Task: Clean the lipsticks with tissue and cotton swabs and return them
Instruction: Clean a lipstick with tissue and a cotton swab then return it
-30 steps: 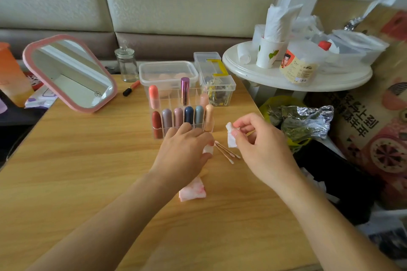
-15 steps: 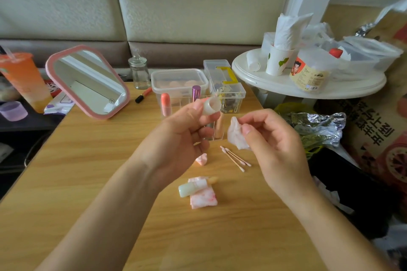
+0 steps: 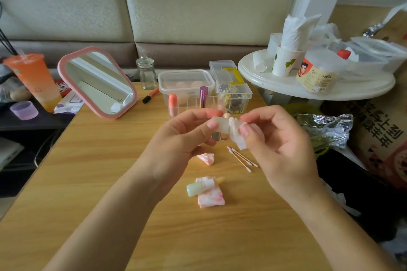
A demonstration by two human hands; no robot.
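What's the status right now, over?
Left hand grips pale translucent lipstick cap. Right hand pinches white tissue against it. Uncapped pale-green lipstick lies on pink-stained tissue. Wooden-stemmed cotton swabs lie nearby, nothing blocking.

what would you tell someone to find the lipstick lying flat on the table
On the wooden table, look nearer the person than the cotton swabs. A pale green lipstick lies on its side across a folded, pink-stained tissue. It is uncapped with a peach tip, while the others stand in the clear organizer.
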